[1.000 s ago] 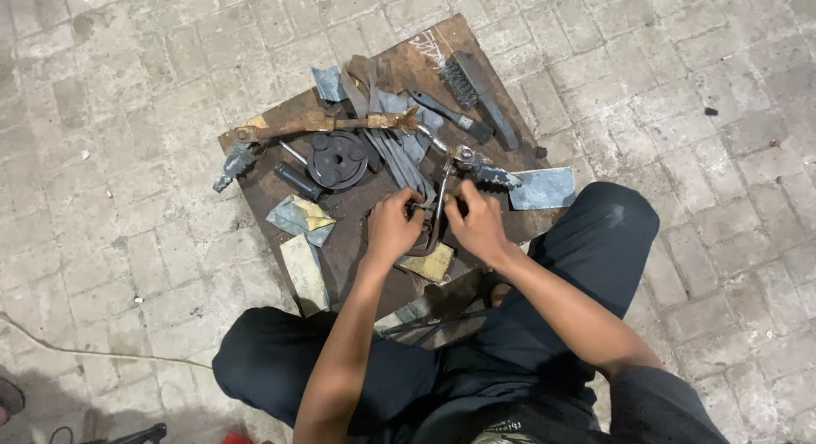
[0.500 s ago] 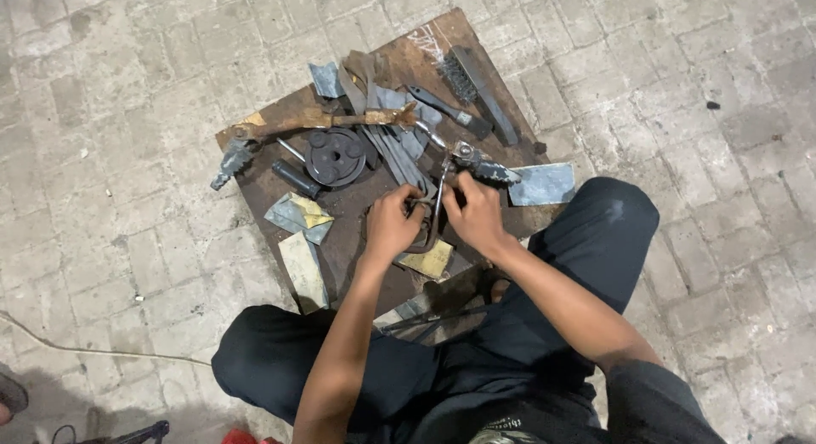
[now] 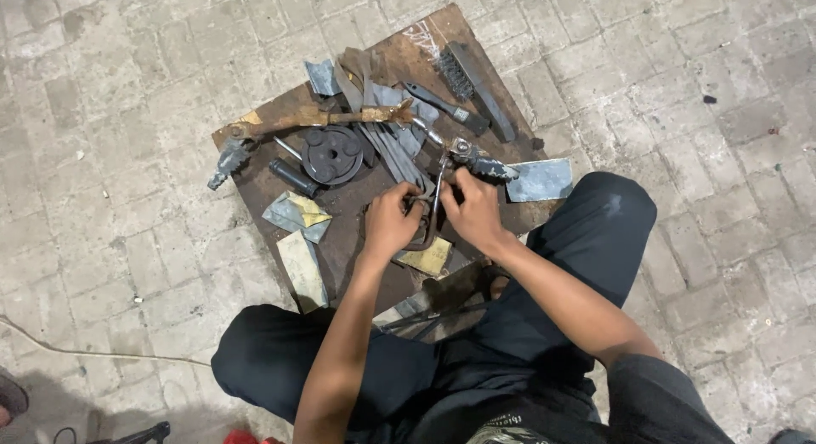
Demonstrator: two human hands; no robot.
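Note:
I squat over a rusty brown metal plate (image 3: pixel 399 53) on a brick floor. My left hand (image 3: pixel 389 221) and my right hand (image 3: pixel 472 208) meet at the plate's near middle. Both grip a small curved dark metal part (image 3: pixel 431 208) between them; its exact shape is hidden by my fingers. A thin bent rod rises from it toward a ratchet-like tool (image 3: pixel 480 161) just beyond my right hand.
On the plate lie a round black pulley disc (image 3: pixel 333 153), a rusty long bar (image 3: pixel 327 118), a wire brush (image 3: pixel 472 83), grey metal strips (image 3: pixel 391 138), a black cylinder (image 3: pixel 292 177) and sheet-metal scraps (image 3: pixel 296 214). A cable (image 3: pixel 102 352) runs over the bricks at left.
Both hands stay on the small part with only slight finger shifts. The view has tilted a little.

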